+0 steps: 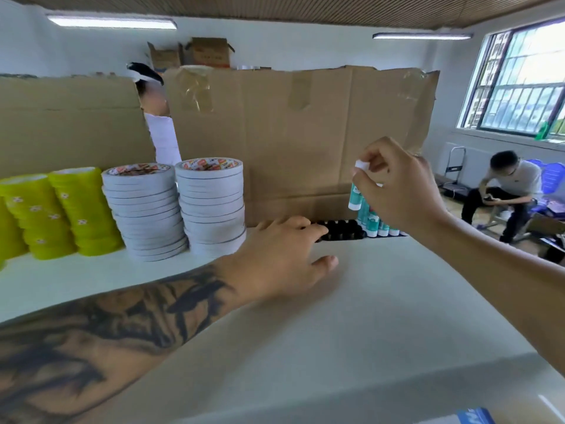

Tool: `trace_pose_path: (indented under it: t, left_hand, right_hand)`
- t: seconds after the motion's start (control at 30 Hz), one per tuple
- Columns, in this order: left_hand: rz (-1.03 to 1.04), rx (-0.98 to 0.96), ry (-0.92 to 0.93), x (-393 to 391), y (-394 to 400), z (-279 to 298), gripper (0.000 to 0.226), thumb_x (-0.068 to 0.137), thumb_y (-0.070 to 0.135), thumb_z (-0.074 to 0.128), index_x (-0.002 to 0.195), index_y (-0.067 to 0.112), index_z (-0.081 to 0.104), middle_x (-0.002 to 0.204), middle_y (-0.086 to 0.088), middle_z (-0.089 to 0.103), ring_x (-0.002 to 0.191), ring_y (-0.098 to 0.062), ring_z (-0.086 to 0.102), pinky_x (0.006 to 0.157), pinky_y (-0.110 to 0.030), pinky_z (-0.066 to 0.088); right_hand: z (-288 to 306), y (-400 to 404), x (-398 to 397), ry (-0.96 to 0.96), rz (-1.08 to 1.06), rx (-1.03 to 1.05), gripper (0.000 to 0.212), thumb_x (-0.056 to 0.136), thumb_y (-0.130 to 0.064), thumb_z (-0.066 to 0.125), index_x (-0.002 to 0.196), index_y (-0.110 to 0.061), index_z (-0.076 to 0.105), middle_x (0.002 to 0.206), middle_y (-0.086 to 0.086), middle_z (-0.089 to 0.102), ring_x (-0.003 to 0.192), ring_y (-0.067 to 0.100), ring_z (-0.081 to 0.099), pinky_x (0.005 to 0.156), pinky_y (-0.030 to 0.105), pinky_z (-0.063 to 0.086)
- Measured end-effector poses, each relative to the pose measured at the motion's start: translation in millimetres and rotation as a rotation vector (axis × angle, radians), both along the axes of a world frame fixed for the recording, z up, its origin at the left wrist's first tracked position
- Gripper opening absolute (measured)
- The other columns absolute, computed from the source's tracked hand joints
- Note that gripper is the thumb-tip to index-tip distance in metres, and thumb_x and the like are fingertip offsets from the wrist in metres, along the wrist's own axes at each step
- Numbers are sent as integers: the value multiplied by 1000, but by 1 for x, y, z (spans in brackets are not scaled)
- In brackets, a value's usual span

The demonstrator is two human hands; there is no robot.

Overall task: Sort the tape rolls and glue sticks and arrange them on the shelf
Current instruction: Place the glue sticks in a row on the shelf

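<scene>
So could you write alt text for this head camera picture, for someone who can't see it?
A person's right hand holds a teal-and-white glue stick above a row of glue sticks on a white shelf, while the tattooed left hand rests beside black-capped items. To the left stand stacked white tape rolls and yellow tape rolls against cardboard.

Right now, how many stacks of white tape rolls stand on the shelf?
2. One white stack stands beside the yellow rolls; the other white stack is immediately right of it, near the left hand. None appear hidden.

It looks like a storeroom: stacked tape rolls on a shelf, cardboard boxes up high.
</scene>
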State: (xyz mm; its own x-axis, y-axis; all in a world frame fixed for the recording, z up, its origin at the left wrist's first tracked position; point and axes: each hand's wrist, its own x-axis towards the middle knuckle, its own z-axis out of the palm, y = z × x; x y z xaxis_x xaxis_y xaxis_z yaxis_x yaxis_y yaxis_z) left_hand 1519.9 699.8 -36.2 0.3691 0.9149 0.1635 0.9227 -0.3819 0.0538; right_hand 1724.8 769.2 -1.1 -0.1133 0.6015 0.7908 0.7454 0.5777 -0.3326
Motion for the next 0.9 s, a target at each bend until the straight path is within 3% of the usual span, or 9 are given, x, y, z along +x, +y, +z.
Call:
trace_pose_path:
  t: [0.1, 0.2, 0.47, 0.57, 0.9]
  left_hand:
    - [56, -90, -18, 1, 10, -13, 76, 96, 75, 30, 161, 38, 19, 170, 6, 15, 156, -19, 10, 125, -46, 12]
    - [90, -188, -119, -1, 14, -20, 82, 93, 80, 28, 162, 37, 16, 171, 7, 9, 157, -18, 3, 126, -45, 7]
    - [75, -189, -123, 0, 13, -20, 86, 92, 82, 30, 162, 35, 16, 171, 7, 8, 157, -20, 2, 126, -43, 10]
    - [68, -171, -117, -1, 13, -21, 87, 91, 82, 30, 162, 33, 17, 171, 5, 10, 157, -20, 4, 126, -44, 13]
    - [76, -145, -87, 1, 13, -21, 86, 91, 82, 30, 162, 34, 20, 170, 5, 14, 156, -19, 8, 124, -46, 13]
  right_hand:
    - [-4, 21, 0, -118, -24, -63, 15, 91, -35, 66, 98, -25, 58, 90, -5, 68, 91, 22, 65, 81, 42, 54]
    - [-14, 33, 0, -193, -45, -74, 15, 91, -37, 68, 97, -27, 58, 90, -8, 71, 89, 26, 66, 85, 42, 53]
    - [-32, 44, 6, -283, -167, -29, 23, 92, -44, 69, 100, -23, 67, 87, -3, 72, 91, 31, 64, 96, 42, 40]
    - [-33, 46, 7, -294, -212, -32, 23, 92, -46, 67, 100, -24, 67, 98, -1, 72, 99, 33, 63, 96, 43, 38]
    - [-33, 46, 6, -265, -263, -49, 15, 93, -26, 62, 99, -18, 74, 105, 5, 69, 101, 36, 60, 97, 42, 38]
